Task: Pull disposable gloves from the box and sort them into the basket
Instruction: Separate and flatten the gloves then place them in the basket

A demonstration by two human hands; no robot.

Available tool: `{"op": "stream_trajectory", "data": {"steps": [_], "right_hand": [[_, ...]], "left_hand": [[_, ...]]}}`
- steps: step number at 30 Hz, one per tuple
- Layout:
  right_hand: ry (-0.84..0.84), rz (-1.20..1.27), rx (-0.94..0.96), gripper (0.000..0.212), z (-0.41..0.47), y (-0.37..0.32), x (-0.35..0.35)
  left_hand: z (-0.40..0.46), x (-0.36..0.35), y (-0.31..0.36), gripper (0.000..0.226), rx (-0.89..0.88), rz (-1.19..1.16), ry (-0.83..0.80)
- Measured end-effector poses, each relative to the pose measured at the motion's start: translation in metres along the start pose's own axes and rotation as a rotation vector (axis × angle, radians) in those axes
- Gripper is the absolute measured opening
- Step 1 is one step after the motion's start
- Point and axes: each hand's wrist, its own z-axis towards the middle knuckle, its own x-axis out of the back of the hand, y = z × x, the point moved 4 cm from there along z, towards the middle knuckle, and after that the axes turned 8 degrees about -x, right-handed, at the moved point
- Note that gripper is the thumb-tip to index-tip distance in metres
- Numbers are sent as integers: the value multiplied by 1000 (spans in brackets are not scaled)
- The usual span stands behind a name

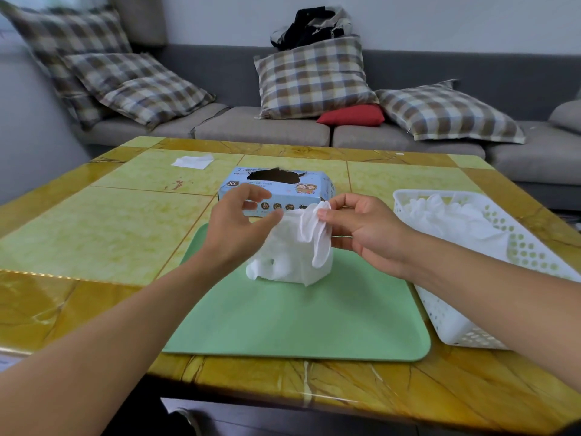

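A white disposable glove (pixel 290 251) hangs over the green mat (pixel 298 313) in front of the light blue glove box (pixel 309 187). My right hand (pixel 361 228) pinches the glove's fingers at its top right. My left hand (pixel 239 221) touches the glove's top left edge with its thumb, the other fingers loosely curled above it. The box's torn top opening looks dark. The white perforated basket (pixel 456 322) stands to the right of the mat and holds several white gloves (pixel 452 215).
A white tissue (pixel 193 161) lies at the far left of the yellow tiled table (pixel 103 221). Behind the table runs a grey sofa (pixel 261 127) with plaid cushions, a red cushion and dark clothing on its back.
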Motion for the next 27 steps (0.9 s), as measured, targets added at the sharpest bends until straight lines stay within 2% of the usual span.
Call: {"op": "stream_trajectory", "data": {"steps": [1, 3, 5, 8, 10, 12, 15, 19, 24, 25, 27], "right_hand": [[0, 21, -3, 8, 0, 0, 0], [-47, 65, -21, 8, 1, 3, -3], [-104, 128, -50, 12, 1, 8, -10], [-196, 251, -111, 29, 1, 12, -17], [-275, 295, -133, 36, -2, 7, -19], [-342, 331, -151, 35, -5, 0, -21], [-397, 362, -179, 40, -7, -2, -22], [-324, 328, -214, 51, -7, 1, -18], [-188, 286, -158, 37, -7, -13, -2], [-194, 249, -150, 38, -8, -15, 0], [-255, 172, -140, 34, -15, -20, 3]], "left_hand": [[-2, -4, 6, 21, -8, -106, -58], [-13, -23, 15, 25, 60, -334, -339], [-26, -38, 16, 27, 48, -356, -506], [-22, -34, 13, 24, 5, -325, -459], [-14, -23, 16, 22, 62, -397, -491], [-6, -9, 17, 10, 136, -476, -513], [0, 2, 14, 9, 139, -492, -491], [-3, 1, 13, 8, 156, -493, -481], [10, 5, 1, 8, 236, -506, -196], [13, 10, -7, 6, 258, -448, -141], [22, 25, -29, 4, 262, -187, 1]]}}
